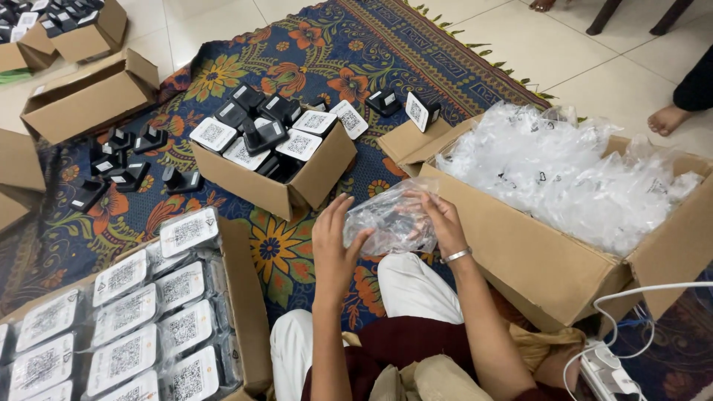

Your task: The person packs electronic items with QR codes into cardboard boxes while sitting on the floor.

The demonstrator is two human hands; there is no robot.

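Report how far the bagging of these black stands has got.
Done: bagged stands fill the carton at lower left. In hand: the left hand and right hand hold a clear bag around one dark stand. Left: unbagged stands in the middle box and loose on the rug.

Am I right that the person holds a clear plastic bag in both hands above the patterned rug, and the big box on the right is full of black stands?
Not quite. The head view shows the big box full of crumpled clear plastic bags, not black stands. Both the left hand and right hand do hold a clear plastic bag above the patterned rug.
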